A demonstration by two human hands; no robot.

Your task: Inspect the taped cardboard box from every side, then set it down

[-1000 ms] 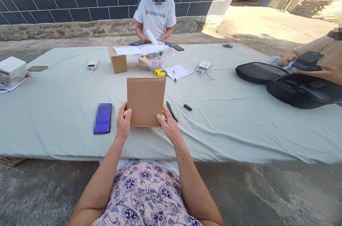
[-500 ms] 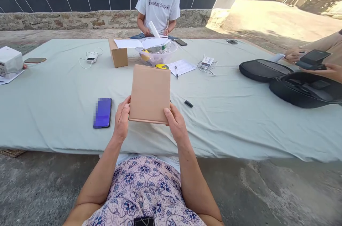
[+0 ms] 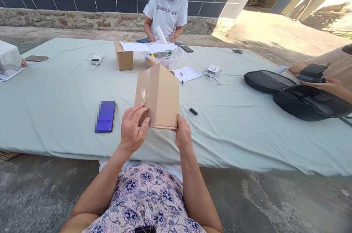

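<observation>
A brown cardboard box (image 3: 167,97) is held up above the cloth-covered table, turned so that a corner edge faces me. Clear tape runs down its left side. My left hand (image 3: 133,126) presses its fingers and thumb against that taped side, near the bottom. Around the lower right edge, my right hand (image 3: 183,131) grips the box, thumb in front and fingers mostly hidden behind. Left of my left hand lies a phone (image 3: 106,117) with a blue screen. A small black piece (image 3: 193,111) rests on the cloth to the right of the box.
Farther back stand another cardboard box (image 3: 125,59) and a clear plastic basin (image 3: 176,57) with papers across it. A written sheet (image 3: 189,74), a white device with cables (image 3: 212,70) and an open black case (image 3: 305,102) lie rightward. A person sits opposite; others' hands show at both sides.
The box has turned, bringing its taped side into view at the left. My left hand has shifted from its left edge onto that side. My right hand still holds the right edge.
</observation>
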